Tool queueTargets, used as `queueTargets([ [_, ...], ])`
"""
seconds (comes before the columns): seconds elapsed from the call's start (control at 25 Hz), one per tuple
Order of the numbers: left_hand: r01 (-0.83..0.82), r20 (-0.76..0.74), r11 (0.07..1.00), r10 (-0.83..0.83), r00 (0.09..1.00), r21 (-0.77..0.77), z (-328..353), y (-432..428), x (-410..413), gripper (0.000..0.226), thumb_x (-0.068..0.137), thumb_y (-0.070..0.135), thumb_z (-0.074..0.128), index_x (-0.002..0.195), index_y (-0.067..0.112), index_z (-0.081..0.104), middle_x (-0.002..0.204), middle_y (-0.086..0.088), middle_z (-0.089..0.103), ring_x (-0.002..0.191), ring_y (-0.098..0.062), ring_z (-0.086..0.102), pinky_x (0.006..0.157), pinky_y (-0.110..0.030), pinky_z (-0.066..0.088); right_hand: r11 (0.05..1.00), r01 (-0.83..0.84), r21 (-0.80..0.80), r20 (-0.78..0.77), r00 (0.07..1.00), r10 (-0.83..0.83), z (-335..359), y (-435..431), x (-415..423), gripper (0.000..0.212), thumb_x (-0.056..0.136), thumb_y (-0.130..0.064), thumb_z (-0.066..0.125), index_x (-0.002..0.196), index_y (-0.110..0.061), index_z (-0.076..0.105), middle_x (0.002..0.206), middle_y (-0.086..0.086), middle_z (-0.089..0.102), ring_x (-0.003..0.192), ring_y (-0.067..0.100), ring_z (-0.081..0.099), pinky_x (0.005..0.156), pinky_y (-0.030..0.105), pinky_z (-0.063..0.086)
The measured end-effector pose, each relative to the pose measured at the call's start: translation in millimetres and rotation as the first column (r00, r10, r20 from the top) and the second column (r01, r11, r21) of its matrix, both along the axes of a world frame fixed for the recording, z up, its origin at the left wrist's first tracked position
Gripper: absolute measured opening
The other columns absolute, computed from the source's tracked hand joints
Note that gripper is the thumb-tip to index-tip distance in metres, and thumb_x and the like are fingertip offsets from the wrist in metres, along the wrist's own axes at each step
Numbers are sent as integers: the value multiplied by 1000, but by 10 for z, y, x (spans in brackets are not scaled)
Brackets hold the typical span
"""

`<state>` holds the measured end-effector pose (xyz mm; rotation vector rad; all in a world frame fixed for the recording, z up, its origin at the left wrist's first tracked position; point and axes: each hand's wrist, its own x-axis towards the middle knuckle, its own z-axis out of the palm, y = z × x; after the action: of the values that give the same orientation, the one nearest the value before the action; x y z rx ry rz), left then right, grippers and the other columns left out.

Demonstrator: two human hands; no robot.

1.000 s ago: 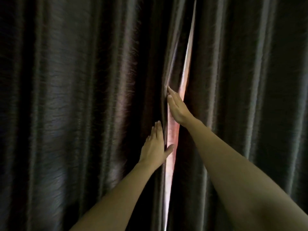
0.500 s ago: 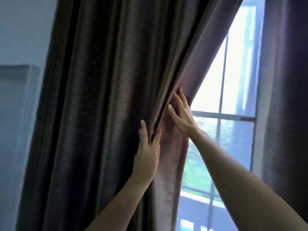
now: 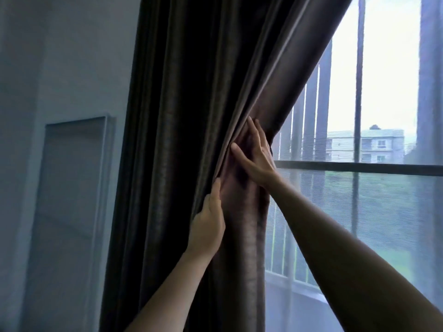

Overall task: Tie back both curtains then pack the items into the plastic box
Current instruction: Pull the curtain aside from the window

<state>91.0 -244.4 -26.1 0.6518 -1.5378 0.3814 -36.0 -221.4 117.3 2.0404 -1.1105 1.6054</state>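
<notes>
The dark brown left curtain [image 3: 182, 140] hangs bunched toward the left, its inner edge pulled into a diagonal line across the window. My left hand [image 3: 208, 224] pinches a fold of this curtain, thumb in front and fingers tucked behind the cloth. My right hand [image 3: 256, 154] lies flat on the gathered cloth just above, fingers stretched out and pressing leftward. A strip of the right curtain [image 3: 430, 68] hangs at the far right edge. No tie-back, plastic box or items show in this view.
The window [image 3: 359, 167] with dark frame bars and a mesh screen is uncovered on the right, with buildings and greenery outside. A pale wall with a white recessed panel [image 3: 72, 178] stands left of the curtain.
The two curtains were shut with only a slit between them. Both hands have pushed the left curtain far to the left, baring the window and the wall.
</notes>
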Motion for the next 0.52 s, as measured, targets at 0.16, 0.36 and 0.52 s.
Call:
queueTargets([
  [0.16, -125, -44, 990, 123, 992, -59, 106, -371, 458, 41, 99, 23, 32, 138, 12, 26, 116, -14, 67, 94, -25, 70, 71, -37, 61, 1000, 3, 23, -14, 1000, -3, 74, -385, 508, 74, 85, -59, 52, 145, -47, 9, 160, 4, 4, 146, 25, 10, 113, 44, 18],
  [0.36, -451, -95, 891, 445, 891, -50, 190, -713, 970, 39, 86, 22, 61, 123, 11, 51, 93, -10, 70, 73, -24, 69, 52, -32, 54, 999, 11, 43, -17, 1000, -10, 198, -900, 1063, 72, 81, -64, 53, 141, -52, 16, 158, 6, 8, 144, 31, 12, 115, 49, 21],
  [0.52, -587, -122, 800, 599, 791, 122, 308, -1023, 1343, 45, 80, 38, 63, 119, 19, 50, 127, -22, 52, 111, -41, 54, 83, -55, 46, 994, -5, 106, -61, 998, 12, 267, -1312, 1536, 68, 83, -63, 52, 141, -52, 17, 156, 5, 7, 142, 36, 8, 115, 53, 20],
])
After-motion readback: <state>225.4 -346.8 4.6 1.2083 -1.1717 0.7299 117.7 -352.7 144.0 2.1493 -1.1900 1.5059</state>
